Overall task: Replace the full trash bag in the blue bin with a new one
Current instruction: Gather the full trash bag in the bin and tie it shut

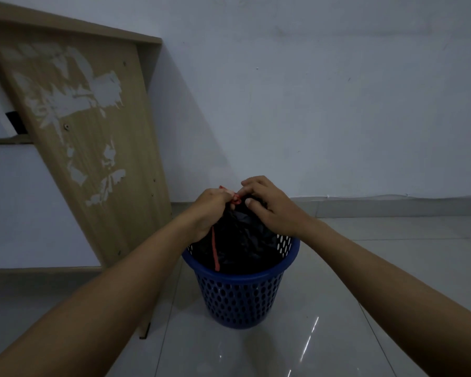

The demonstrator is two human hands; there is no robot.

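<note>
Two bare hands meet above a blue bin (239,297) that stands on the tiled floor (337,322), a little right of the scene's middle. A black trash bag (245,235) sits inside the bin, its upper part gathered into a bunched neck that rises above the rim. The left hand (211,206) is curled into a fist around the left side of that neck, and one end of a red cord (215,251) pokes out above its knuckles. A long tail of the same cord hangs straight down from under the fist, lying against the bag's near face and ending just inside the bin's near rim.

The right hand (272,210) comes in from the right, its fingers bent toward the left hand. Its fingertips pinch a small red knot of cord between the two hands, while its thumb lies against the black plastic just below. Both forearms reach in from the near corners.

The bin's wall is perforated with rows of oval holes, and dark plastic shows through them.

To the left, a wooden side panel (98,148) of some furniture leans across the view, its veneer peeled away in pale patches. A pale wall (337,104) fills the far side, with a low skirting strip (392,206) along its base where it meets the glossy floor.
</note>
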